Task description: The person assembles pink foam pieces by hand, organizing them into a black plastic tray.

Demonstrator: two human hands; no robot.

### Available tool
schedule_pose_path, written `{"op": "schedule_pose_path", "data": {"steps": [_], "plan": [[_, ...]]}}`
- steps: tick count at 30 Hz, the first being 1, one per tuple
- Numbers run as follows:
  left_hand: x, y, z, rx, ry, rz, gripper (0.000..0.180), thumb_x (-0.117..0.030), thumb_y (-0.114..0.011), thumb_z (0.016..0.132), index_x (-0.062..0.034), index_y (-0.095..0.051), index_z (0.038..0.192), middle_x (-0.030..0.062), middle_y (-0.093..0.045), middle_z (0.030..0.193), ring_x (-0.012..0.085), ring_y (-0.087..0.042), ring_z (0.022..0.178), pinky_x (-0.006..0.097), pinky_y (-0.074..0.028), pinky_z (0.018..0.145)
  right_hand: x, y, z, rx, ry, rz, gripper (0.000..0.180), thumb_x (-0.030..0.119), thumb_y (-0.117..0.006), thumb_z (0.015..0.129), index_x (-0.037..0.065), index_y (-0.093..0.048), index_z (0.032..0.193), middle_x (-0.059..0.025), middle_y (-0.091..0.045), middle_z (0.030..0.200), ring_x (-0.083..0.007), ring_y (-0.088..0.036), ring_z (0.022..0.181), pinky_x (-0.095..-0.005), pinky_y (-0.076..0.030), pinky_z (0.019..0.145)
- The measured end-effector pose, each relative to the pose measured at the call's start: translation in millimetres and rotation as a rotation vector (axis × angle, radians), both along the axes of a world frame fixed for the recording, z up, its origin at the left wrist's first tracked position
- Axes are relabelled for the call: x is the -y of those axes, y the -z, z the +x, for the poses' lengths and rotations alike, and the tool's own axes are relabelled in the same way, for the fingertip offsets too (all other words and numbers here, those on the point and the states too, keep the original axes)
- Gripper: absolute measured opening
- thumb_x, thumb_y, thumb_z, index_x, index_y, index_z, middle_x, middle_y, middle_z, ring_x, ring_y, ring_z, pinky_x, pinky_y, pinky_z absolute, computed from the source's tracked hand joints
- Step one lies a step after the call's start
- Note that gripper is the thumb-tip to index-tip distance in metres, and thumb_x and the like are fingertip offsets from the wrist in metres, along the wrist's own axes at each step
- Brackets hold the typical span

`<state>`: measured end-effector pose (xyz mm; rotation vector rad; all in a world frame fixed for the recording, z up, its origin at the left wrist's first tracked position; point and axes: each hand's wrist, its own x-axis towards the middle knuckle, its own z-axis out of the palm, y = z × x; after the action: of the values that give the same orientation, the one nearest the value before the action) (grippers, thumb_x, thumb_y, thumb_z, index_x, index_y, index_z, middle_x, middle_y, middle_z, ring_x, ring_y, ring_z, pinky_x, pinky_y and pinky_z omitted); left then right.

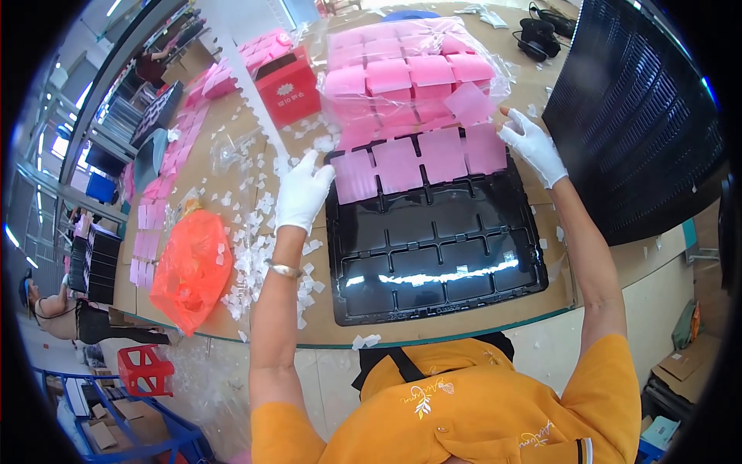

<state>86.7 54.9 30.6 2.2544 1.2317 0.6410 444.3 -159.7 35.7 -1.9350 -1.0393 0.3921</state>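
Observation:
A black plastic tray (386,232) with moulded compartments lies in front of me. A row of flat pink pieces (398,164) fills its far compartments; the nearer ones hold none. My left hand (301,195), in a white glove, is at the tray's far left corner, fingers apart, with nothing visible in it. By the far right corner is my right hand (535,148), gloved too, thumb and fingers spread beside the rightmost pink piece. Whether either hand touches the tray is hard to tell. Beyond it sits a stack of pink packs (410,73) in clear plastic wrap.
A tall stack of black trays (634,124) stands at the right. Left are an orange plastic bag (193,267), scattered white scraps (255,247) and a red box (286,89). Black headphones (539,39) lie at the back. Another person (58,305) is at the far left.

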Motion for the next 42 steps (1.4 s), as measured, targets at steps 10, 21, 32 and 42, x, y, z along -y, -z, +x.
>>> {"op": "schedule_pose_path", "data": {"steps": [10, 21, 32, 42], "plan": [[-84, 37, 44, 0.118, -0.045, -0.249, 0.066, -0.044, -0.067, 0.088, 0.0097, -0.063, 0.125, 0.0255, -0.069, 0.116, 0.0304, -0.066, 0.11, 0.037, -0.049, 0.095, -50, 5, 24, -0.303, 0.05, 0.158, 0.067, 0.044, -0.069, 0.092, 0.001, -0.053, 0.141, -0.0069, -0.068, 0.1, -0.0125, -0.061, 0.084, -0.0256, -0.047, 0.073], [-15, 4, 36, 0.676, 0.047, -0.514, 0.066, -0.008, -0.073, 0.085, 0.0106, -0.046, 0.142, 0.0126, -0.066, 0.111, 0.017, -0.064, 0.099, 0.028, -0.05, 0.088, -18, -25, 8, -0.41, -0.036, 0.228, 0.044, 0.014, -0.071, 0.086, 0.0, -0.064, 0.128, -0.01, -0.068, 0.108, -0.0128, -0.063, 0.089, -0.0272, -0.049, 0.078], [63, 18, -54, 0.851, 0.403, -0.516, 0.081, -0.049, -0.066, 0.094, 0.0086, -0.042, 0.145, 0.0066, -0.063, 0.078, 0.0137, -0.059, 0.066, 0.027, -0.048, 0.063, 106, -46, -44, -0.133, -0.373, 0.027, 0.018, 0.001, -0.059, 0.083, 0.001, -0.065, 0.1, -0.0043, -0.061, 0.098, -0.015, -0.059, 0.098, -0.0268, -0.046, 0.092], [73, 4, -136, 0.6, 0.376, -0.195, 0.063, -0.059, -0.057, 0.096, 0.0023, -0.073, 0.102, 0.0087, -0.064, 0.079, 0.0165, -0.059, 0.071, 0.031, -0.045, 0.067, 172, -45, -40, 0.052, -0.289, -0.04, 0.022, -0.013, -0.049, 0.077, 0.004, -0.062, 0.08, -0.0071, -0.065, 0.096, -0.0201, -0.063, 0.095, -0.0299, -0.051, 0.086]]}}
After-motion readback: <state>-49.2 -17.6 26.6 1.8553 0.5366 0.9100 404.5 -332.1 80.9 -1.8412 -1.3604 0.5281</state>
